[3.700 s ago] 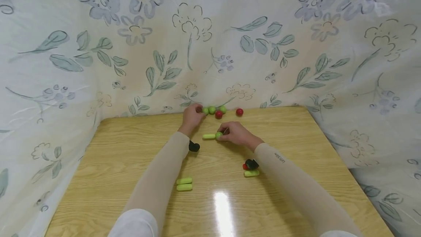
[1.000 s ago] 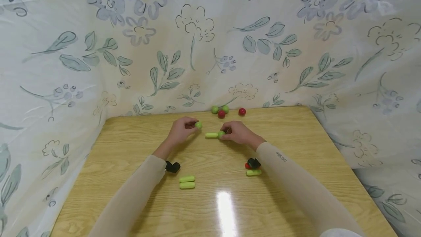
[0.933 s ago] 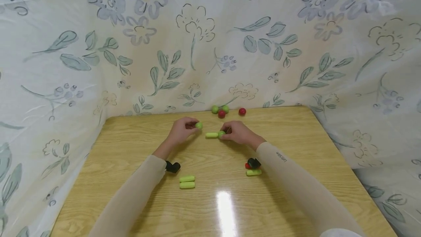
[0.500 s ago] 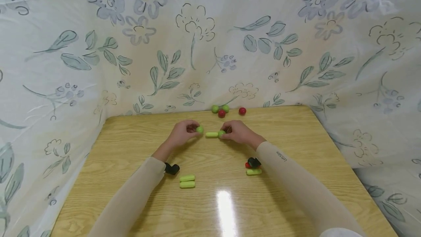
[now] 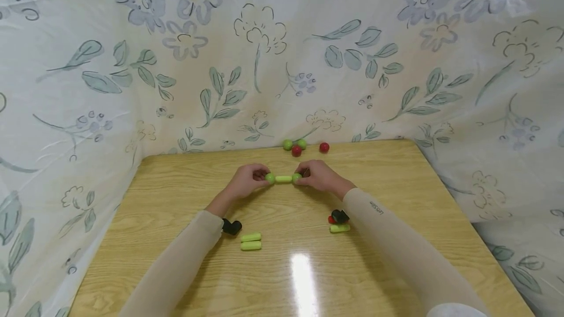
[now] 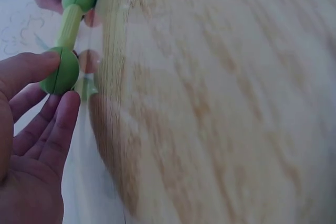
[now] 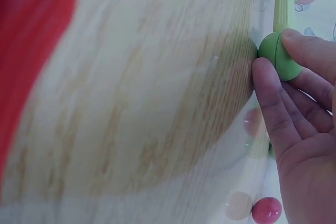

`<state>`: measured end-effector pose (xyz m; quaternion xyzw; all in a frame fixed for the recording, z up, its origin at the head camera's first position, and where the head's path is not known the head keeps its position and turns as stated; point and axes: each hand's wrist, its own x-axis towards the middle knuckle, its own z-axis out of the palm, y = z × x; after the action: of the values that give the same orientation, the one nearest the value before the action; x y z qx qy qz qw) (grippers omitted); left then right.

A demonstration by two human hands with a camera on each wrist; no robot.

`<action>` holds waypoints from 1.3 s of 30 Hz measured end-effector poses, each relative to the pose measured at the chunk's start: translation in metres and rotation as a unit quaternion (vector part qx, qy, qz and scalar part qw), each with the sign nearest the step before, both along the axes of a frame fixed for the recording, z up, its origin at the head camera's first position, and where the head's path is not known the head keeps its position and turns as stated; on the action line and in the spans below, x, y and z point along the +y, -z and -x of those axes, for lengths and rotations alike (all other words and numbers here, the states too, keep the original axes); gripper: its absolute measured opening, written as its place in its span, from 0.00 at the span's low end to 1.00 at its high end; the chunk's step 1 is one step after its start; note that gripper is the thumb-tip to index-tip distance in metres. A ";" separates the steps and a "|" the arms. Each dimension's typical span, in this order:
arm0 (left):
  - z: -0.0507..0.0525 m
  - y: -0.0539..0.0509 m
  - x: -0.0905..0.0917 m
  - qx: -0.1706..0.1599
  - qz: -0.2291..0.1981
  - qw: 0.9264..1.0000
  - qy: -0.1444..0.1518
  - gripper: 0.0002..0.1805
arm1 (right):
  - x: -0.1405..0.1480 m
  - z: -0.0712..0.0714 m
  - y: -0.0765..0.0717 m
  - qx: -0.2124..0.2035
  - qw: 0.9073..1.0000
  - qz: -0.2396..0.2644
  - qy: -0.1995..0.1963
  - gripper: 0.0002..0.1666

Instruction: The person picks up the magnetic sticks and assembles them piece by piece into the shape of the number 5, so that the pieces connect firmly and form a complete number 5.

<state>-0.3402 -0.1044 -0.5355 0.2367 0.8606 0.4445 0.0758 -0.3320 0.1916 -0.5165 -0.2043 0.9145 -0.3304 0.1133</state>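
In the head view my left hand (image 5: 251, 180) pinches a green ball (image 5: 270, 178) between thumb and fingertips. My right hand (image 5: 320, 178) pinches another green ball (image 5: 297, 178) the same way. Between the two balls lies a short yellow-green rod (image 5: 283, 179), in line with both, over the back half of the table. The left wrist view shows the left ball (image 6: 64, 72) meeting the near end of the ribbed rod (image 6: 69, 27). From the right wrist, the right ball (image 7: 279, 56) sits against the rod's other end (image 7: 284, 11). How deep the ends go in is hidden.
Two more green balls (image 5: 288, 145) and a red ball (image 5: 296, 150) cluster at the wooden table's (image 5: 176, 170) back edge; a second red ball (image 5: 324, 147) lies to their right. Two yellow-green rods (image 5: 251, 245) lie front left, another rod (image 5: 340, 229) by the right forearm. Patterned cloth (image 5: 273, 62) hangs behind.
My left hand has taken a green ball from the back row, brought it forward and then right, against the rod's left end. My right hand has kept its ball nearly in place.
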 end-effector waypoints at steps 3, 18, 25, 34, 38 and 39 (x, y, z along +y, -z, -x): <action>-0.001 -0.001 0.000 -0.002 0.000 1.000 0.001 0.15 | -0.001 0.000 0.000 -0.002 1.000 -0.001 0.002 0.13; -0.003 0.003 -0.002 0.001 -0.005 1.000 0.008 0.15 | 0.000 0.001 0.002 -0.002 1.000 -0.001 0.002 0.13; -0.005 0.003 0.000 -0.010 -0.004 1.000 0.005 0.15 | 0.000 0.000 0.001 0.011 1.000 -0.001 -0.007 0.13; -0.004 0.005 -0.001 -0.016 -0.005 1.000 0.004 0.16 | 0.000 -0.001 0.001 0.012 1.000 -0.005 -0.003 0.14; -0.005 0.004 -0.002 -0.017 -0.009 1.000 0.001 0.19 | 0.000 -0.001 0.002 0.008 1.000 -0.003 -0.001 0.14; -0.006 0.004 -0.002 -0.018 -0.010 1.000 -0.001 0.19 | 0.000 -0.001 0.002 0.008 1.000 -0.003 -0.001 0.14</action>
<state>-0.3343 -0.1067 -0.5394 0.2291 0.8550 0.4569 0.0885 -0.3315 0.1916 -0.5185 -0.2075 0.9162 -0.3257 0.1069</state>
